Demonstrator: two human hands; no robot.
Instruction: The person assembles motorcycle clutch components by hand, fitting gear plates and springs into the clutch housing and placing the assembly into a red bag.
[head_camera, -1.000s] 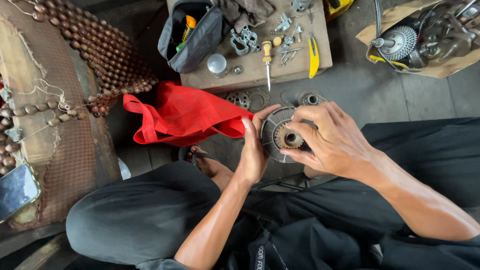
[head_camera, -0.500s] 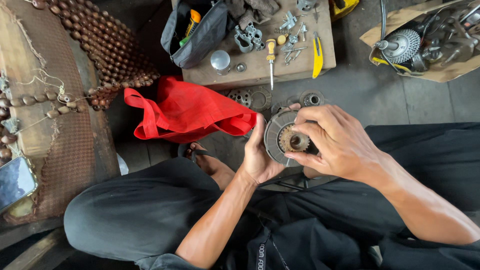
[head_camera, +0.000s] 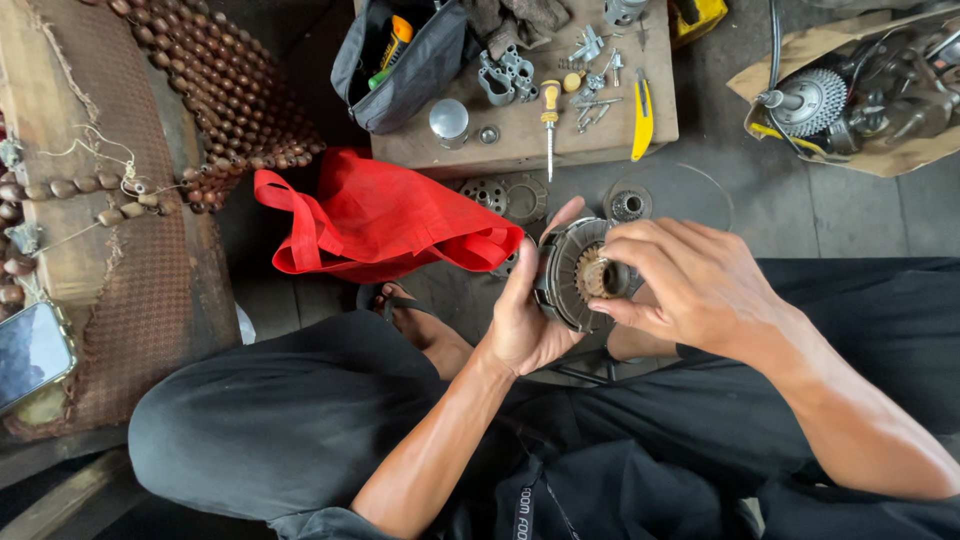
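I take the wooden board (head_camera: 520, 140) as my landmark. My left hand (head_camera: 525, 310) sits just below its near edge, palm cupped against the back of a round metal clutch disc (head_camera: 570, 275), thumb up along its rim. My right hand (head_camera: 690, 285) is beside it, fingers drawn together and pinching the small hub piece (head_camera: 608, 278) at the disc's centre. The disc is held in the air above my lap, clear of the floor.

Between the board's near edge and my hands lie three loose round parts: two flat discs (head_camera: 508, 197) and one toothed gear (head_camera: 630, 205). Left of them a red cloth bag (head_camera: 385, 215) takes up the floor, leaving only a narrow open strip.

On the board I count one screwdriver (head_camera: 549, 125), one yellow-handled knife (head_camera: 642, 120), one silver cap (head_camera: 449, 122) and a cluster of small fittings too jumbled to count. A black pouch (head_camera: 400, 65) at its left corner gapes open, with a yellow can (head_camera: 393, 42) inside. Right of the board, a cardboard tray (head_camera: 870, 160) holds engine parts.
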